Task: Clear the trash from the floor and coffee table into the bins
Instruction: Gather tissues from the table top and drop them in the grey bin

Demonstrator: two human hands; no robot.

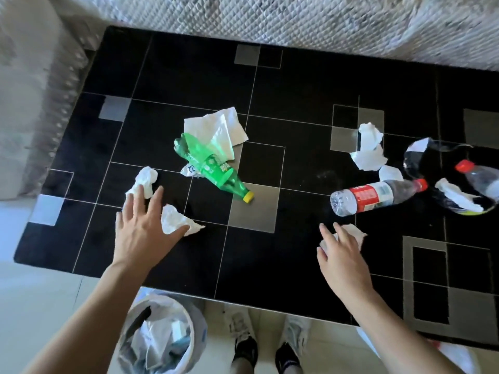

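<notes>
On a black rug (270, 85) with grey squares lies scattered trash. My left hand (143, 228) hovers spread and open between two crumpled tissues, one by the fingertips (144, 182) and one by the thumb (176, 221). My right hand (341, 255) reaches over another crumpled tissue (353, 233), fingers extended on it; I cannot tell whether it holds it. A crushed green bottle (213, 168) with a yellow cap lies mid-rug beside a flat white napkin (218, 128). A clear bottle with a red label (378, 195) lies to the right.
A bin (162, 333) lined with a clear bag and holding paper trash stands by my feet. Far right lie more tissues (368, 149), a second clear bottle (480, 176) and a clear plastic bag (434, 168). A quilted sofa (270, 17) borders the rug's far side.
</notes>
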